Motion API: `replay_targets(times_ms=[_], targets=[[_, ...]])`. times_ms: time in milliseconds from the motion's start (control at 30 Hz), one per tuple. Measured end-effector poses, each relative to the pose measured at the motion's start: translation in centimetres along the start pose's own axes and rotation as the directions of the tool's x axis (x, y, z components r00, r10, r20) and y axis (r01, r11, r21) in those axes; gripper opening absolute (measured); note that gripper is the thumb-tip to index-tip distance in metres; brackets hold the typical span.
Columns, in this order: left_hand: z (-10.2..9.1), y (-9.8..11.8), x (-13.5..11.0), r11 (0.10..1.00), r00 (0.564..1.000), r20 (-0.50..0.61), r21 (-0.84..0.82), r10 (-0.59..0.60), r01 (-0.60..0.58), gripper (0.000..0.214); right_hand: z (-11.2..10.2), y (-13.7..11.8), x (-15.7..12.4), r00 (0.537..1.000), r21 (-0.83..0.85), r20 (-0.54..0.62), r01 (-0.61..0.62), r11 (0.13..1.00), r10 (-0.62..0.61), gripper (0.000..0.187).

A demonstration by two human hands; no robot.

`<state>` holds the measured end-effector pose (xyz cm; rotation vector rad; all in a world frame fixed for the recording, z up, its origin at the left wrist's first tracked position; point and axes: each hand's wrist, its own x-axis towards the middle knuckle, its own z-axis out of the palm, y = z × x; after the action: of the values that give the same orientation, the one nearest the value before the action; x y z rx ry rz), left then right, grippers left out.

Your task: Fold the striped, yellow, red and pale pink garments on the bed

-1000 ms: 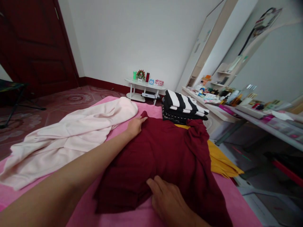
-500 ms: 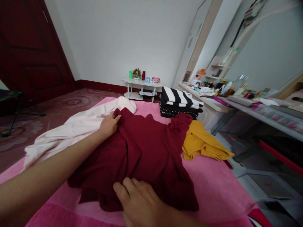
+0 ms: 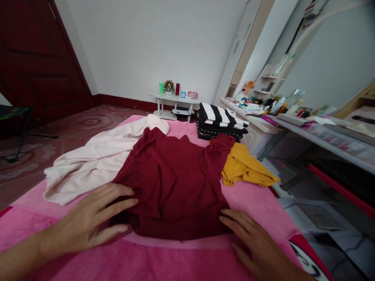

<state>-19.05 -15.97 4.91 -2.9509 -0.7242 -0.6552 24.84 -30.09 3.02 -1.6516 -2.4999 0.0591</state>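
A maroon long-sleeved top (image 3: 187, 183) lies spread on the pink bed cover (image 3: 164, 261), its sleeves bunched over the body and its near hem fairly straight. At the lower left corner of the top is my left hand (image 3: 96, 214), fingers stretched over the fabric and thumb apart on the cover. My right hand (image 3: 254, 238) rests by the lower right corner, its fingertips touching the edge of the cloth and its thumb spread. Neither hand grips the fabric. A pale pink garment (image 3: 96, 160) lies loosely along the left side. To the right sits a mustard yellow garment (image 3: 249, 166), partly under a maroon sleeve.
A stack of folded black-and-white clothes (image 3: 221, 121) stands at the far edge of the bed. Beyond it is a small white table (image 3: 172, 97) with little items. Along the right runs a cluttered dressing table (image 3: 269, 125). A folding stool (image 3: 19, 132) stands at left.
My left hand has come back from the top's far left shoulder to its near left corner. My right hand has moved right from the hem's middle to the right corner. The hem now lies straighter.
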Motion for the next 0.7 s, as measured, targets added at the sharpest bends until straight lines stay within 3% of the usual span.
replay_targets(times_ms=[167, 267, 367, 567, 700], targets=[[0.1, -0.7, -3.6, 0.988, 0.979, 0.134, 0.056, -0.152, 0.146, 0.055, 1.4, 0.2, 1.8, 0.993, 0.021, -0.086, 0.081, 0.997, -0.079, 0.050], [1.1, -0.6, -3.2, 0.972, 0.963, 0.132, 0.026, -0.235, 0.233, 0.050, 1.7, 0.2, 3.2, 0.987, 0.067, -0.140, 0.090, 0.994, -0.080, 0.049], [1.1, -0.3, -1.8, 0.970, 0.961, 0.134, 0.018, -0.243, 0.243, 0.046, 0.7, 0.2, 4.0, 0.986, 0.144, -0.156, 0.087, 0.986, -0.064, 0.045], [-4.2, 0.9, 1.1, 0.975, 0.961, 0.173, -0.008, -0.216, 0.221, 0.040, -4.9, 0.3, 3.9, 0.975, 0.183, -0.213, 0.099, 0.978, -0.058, 0.029], [-5.4, 2.1, 1.1, 0.964, 0.940, 0.240, -0.057, -0.241, 0.261, 0.036, -5.2, -0.2, 2.7, 0.998, 0.169, -0.064, 0.013, 0.985, -0.002, 0.029]])
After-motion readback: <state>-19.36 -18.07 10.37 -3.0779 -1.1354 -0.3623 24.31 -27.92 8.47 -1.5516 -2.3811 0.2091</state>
